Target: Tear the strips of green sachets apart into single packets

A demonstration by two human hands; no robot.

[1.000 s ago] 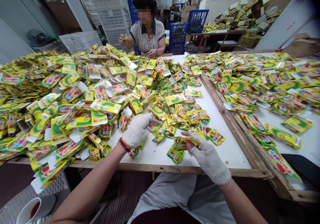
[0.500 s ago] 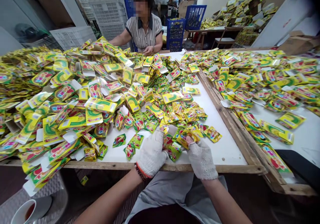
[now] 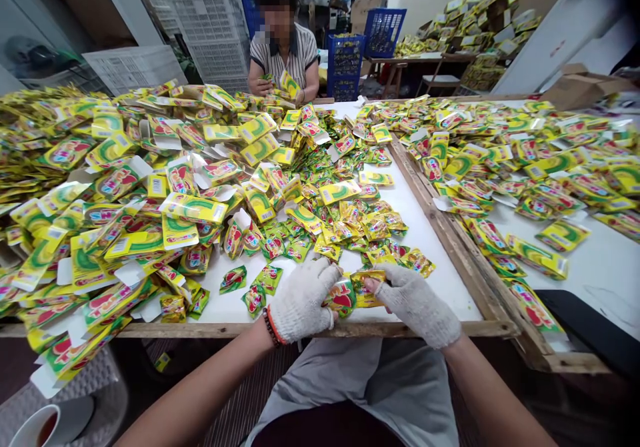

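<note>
Both my hands wear white knitted gloves with the fingertips bare. My left hand (image 3: 303, 300), at the table's front edge, is closed around a small yellow carton (image 3: 341, 297) with a red and green print. Just right of it, my right hand (image 3: 420, 304) pinches a yellow candy packet (image 3: 367, 288) at the carton's end; whether the packet is partly inside I cannot tell. Beyond the hands lies a heap of small yellow packets (image 3: 357, 224). A few green packets (image 3: 269, 278) rest left of my left hand. A large pile of flat open cartons (image 3: 193, 208) covers the table's left side.
A wooden strip (image 3: 430, 214) divides the table; more cartons (image 3: 537, 254) lie right of it, near a black phone-like object (image 3: 585, 330). Across the table sits a co-worker (image 3: 285, 54) holding packaging. Blue crates (image 3: 345, 64) stand behind. A cup (image 3: 55, 424) is at lower left.
My right hand has brought a yellow packet left to the carton in my left hand. The co-worker's hands have come together, now holding a carton. The view has shifted slightly.
</note>
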